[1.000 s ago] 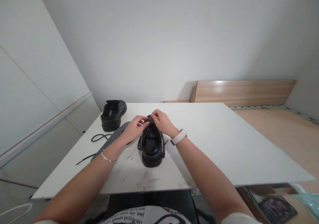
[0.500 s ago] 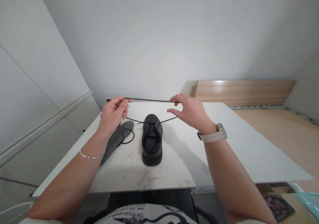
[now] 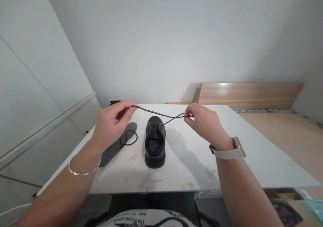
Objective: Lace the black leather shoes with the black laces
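Note:
A black shoe [image 3: 155,143] stands in the middle of the white table [image 3: 227,146], heel toward me. A black shoelace [image 3: 158,114] runs up from its front eyelets and stretches between my hands above the shoe. My left hand [image 3: 111,122] pinches one end of the lace, raised at the left. My right hand [image 3: 204,122] pinches the lace at the right, where it doubles back down to the shoe. A grey insole [image 3: 117,145] lies flat left of the shoe, partly behind my left hand, with a loop of lace [image 3: 131,141] on it.
A second black shoe [image 3: 114,102] shows only as a sliver behind my left hand. A wooden board [image 3: 249,94] leans on the wall behind the table. White cabinets [image 3: 37,85] stand at the left. Scuff marks [image 3: 148,180] mark the table's near edge.
Both hands rose from the shoe's front and drew apart, pulling the lace taut. Since half a second ago my right hand has dropped a little and the lace slants down toward it.

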Action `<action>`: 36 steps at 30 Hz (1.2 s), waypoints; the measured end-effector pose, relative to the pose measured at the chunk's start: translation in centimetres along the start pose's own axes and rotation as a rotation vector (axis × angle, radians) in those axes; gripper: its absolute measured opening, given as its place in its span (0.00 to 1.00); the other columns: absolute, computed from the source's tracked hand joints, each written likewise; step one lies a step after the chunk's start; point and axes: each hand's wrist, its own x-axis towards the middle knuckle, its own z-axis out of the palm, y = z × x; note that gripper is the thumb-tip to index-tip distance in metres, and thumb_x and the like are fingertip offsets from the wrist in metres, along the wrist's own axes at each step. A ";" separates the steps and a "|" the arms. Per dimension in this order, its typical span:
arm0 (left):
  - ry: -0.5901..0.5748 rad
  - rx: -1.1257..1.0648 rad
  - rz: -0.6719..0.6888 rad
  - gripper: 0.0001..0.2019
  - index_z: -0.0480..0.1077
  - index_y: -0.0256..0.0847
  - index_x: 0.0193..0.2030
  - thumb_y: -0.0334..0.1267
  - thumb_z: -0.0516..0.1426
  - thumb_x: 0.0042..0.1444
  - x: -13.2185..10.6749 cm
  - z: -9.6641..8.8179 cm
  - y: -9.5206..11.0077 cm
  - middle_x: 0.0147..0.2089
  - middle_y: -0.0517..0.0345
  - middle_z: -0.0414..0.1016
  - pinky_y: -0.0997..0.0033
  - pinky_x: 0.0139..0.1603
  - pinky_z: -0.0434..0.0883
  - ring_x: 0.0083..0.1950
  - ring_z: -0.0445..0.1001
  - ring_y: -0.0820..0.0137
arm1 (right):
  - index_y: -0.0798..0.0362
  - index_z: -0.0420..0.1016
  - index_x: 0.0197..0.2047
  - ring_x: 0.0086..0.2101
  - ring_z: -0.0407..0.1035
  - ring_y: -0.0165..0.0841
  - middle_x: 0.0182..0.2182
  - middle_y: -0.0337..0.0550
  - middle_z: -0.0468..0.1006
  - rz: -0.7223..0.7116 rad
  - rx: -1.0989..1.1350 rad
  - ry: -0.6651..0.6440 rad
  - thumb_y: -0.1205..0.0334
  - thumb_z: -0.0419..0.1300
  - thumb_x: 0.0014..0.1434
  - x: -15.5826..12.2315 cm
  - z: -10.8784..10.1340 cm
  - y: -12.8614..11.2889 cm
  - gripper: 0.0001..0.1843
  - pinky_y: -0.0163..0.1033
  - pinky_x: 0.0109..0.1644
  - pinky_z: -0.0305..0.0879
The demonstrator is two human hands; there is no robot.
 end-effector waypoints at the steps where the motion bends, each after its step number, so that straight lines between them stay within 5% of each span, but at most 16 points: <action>1: -0.017 -0.079 -0.031 0.10 0.76 0.41 0.44 0.43 0.56 0.66 -0.2 0.3 -0.1 0.32 0.59 0.78 0.72 0.34 0.71 0.31 0.74 0.71 | 0.54 0.74 0.34 0.32 0.70 0.34 0.33 0.43 0.78 0.010 0.128 0.178 0.67 0.59 0.61 0.0 -0.2 -0.5 0.04 0.37 0.32 0.56; 3: -0.040 -0.271 -0.078 0.11 0.74 0.40 0.44 0.45 0.55 0.67 -0.4 0.9 0.0 0.35 0.58 0.78 0.71 0.38 0.74 0.34 0.76 0.70 | 0.53 0.71 0.33 0.29 0.66 0.30 0.29 0.38 0.73 -0.010 0.424 0.515 0.66 0.58 0.62 -0.2 -0.7 -2.1 0.05 0.36 0.32 0.57; 5: -0.046 -0.484 -0.101 0.11 0.71 0.40 0.43 0.46 0.55 0.68 -0.6 1.8 0.6 0.42 0.54 0.80 0.66 0.47 0.76 0.42 0.79 0.68 | 0.52 0.69 0.35 0.28 0.64 0.28 0.28 0.36 0.70 -0.066 0.700 0.683 0.65 0.56 0.65 -0.5 -1.1 -4.1 0.06 0.35 0.32 0.59; 8: -0.097 -0.790 -0.139 0.12 0.68 0.41 0.39 0.47 0.57 0.67 -0.7 3.0 1.9 0.45 0.54 0.79 0.63 0.55 0.76 0.50 0.78 0.66 | 0.52 0.70 0.37 0.30 0.66 0.27 0.30 0.36 0.72 -0.204 0.945 0.511 0.64 0.56 0.67 -0.7 -1.2 -7.1 0.05 0.35 0.34 0.62; 11: -0.263 -1.015 -0.278 0.13 0.67 0.41 0.37 0.49 0.60 0.64 -0.8 3.4 2.7 0.29 0.62 0.72 0.72 0.31 0.77 0.29 0.74 0.72 | 0.52 0.71 0.35 0.35 0.68 0.30 0.32 0.39 0.74 -0.337 0.897 0.347 0.66 0.57 0.66 -0.2 -0.3 -9.0 0.06 0.38 0.41 0.64; 13: -0.359 -1.102 -0.410 0.14 0.65 0.42 0.37 0.49 0.61 0.63 -0.7 3.1 2.6 0.20 0.69 0.59 0.80 0.15 0.63 0.17 0.58 0.78 | 0.52 0.72 0.35 0.38 0.67 0.32 0.33 0.40 0.74 -0.358 0.838 0.331 0.67 0.58 0.65 0.4 0.6 -9.4 0.06 0.40 0.45 0.64; 16: -0.327 -1.108 -0.526 0.15 0.65 0.42 0.36 0.48 0.63 0.60 -0.2 1.5 1.5 0.20 0.73 0.47 0.85 0.13 0.46 0.15 0.46 0.82 | 0.53 0.73 0.38 0.39 0.68 0.33 0.35 0.41 0.74 -0.370 0.892 0.240 0.67 0.58 0.65 0.9 1.9 -9.1 0.04 0.40 0.47 0.65; 18: -0.213 -1.049 -0.469 0.15 0.65 0.41 0.36 0.48 0.64 0.59 0.2 0.1 0.4 0.20 0.73 0.47 0.84 0.15 0.47 0.17 0.45 0.82 | 0.53 0.74 0.42 0.41 0.69 0.33 0.38 0.42 0.75 -0.416 0.931 0.137 0.65 0.61 0.65 0.8 2.6 -8.5 0.03 0.41 0.49 0.66; 21: 0.026 -0.888 -0.295 0.13 0.65 0.41 0.37 0.46 0.63 0.61 0.2 -1.8 -1.8 0.20 0.72 0.49 0.81 0.18 0.52 0.19 0.48 0.80 | 0.53 0.72 0.52 0.47 0.69 0.35 0.47 0.47 0.75 -0.478 0.900 -0.055 0.58 0.66 0.61 0.4 3.6 -7.3 0.18 0.44 0.55 0.66; 24: 0.169 -0.554 -0.263 0.09 0.65 0.42 0.40 0.44 0.57 0.67 -0.7 -3.2 -4.3 0.25 0.68 0.60 0.78 0.22 0.55 0.22 0.54 0.78 | 0.53 0.69 0.57 0.52 0.68 0.39 0.52 0.50 0.73 -0.388 0.693 -0.191 0.58 0.67 0.61 -0.2 5.1 -5.9 0.23 0.48 0.59 0.65; 26: 0.097 -0.210 -0.279 0.07 0.67 0.43 0.44 0.44 0.54 0.68 -1.9 -3.5 -6.2 0.27 0.66 0.65 0.76 0.24 0.58 0.24 0.59 0.76 | 0.55 0.70 0.57 0.53 0.67 0.43 0.53 0.53 0.72 -0.290 0.472 -0.268 0.60 0.68 0.59 -0.4 6.2 -5.0 0.24 0.51 0.60 0.64; 30: -0.255 0.417 -0.276 0.13 0.70 0.43 0.47 0.45 0.49 0.68 -4.3 -2.4 -9.8 0.30 0.60 0.74 0.70 0.31 0.63 0.29 0.71 0.67 | 0.58 0.68 0.61 0.53 0.68 0.45 0.54 0.57 0.71 -0.208 0.276 -0.437 0.58 0.69 0.58 -0.6 7.6 -3.9 0.31 0.51 0.59 0.64; 33: -0.492 0.628 -0.278 0.18 0.71 0.41 0.48 0.46 0.44 0.69 -5.5 -1.1 -11.7 0.39 0.49 0.78 0.64 0.35 0.66 0.38 0.77 0.56 | 0.57 0.68 0.61 0.51 0.70 0.44 0.53 0.56 0.72 -0.204 0.249 -0.447 0.56 0.69 0.58 -0.4 7.9 -4.0 0.31 0.49 0.56 0.66; 36: -0.599 0.718 -0.195 0.21 0.72 0.38 0.52 0.48 0.44 0.68 -6.1 -0.3 -12.5 0.46 0.43 0.76 0.59 0.42 0.69 0.47 0.76 0.51 | 0.57 0.69 0.57 0.50 0.69 0.45 0.51 0.56 0.72 -0.213 0.148 -0.389 0.55 0.69 0.57 -0.3 8.3 -4.8 0.28 0.49 0.54 0.66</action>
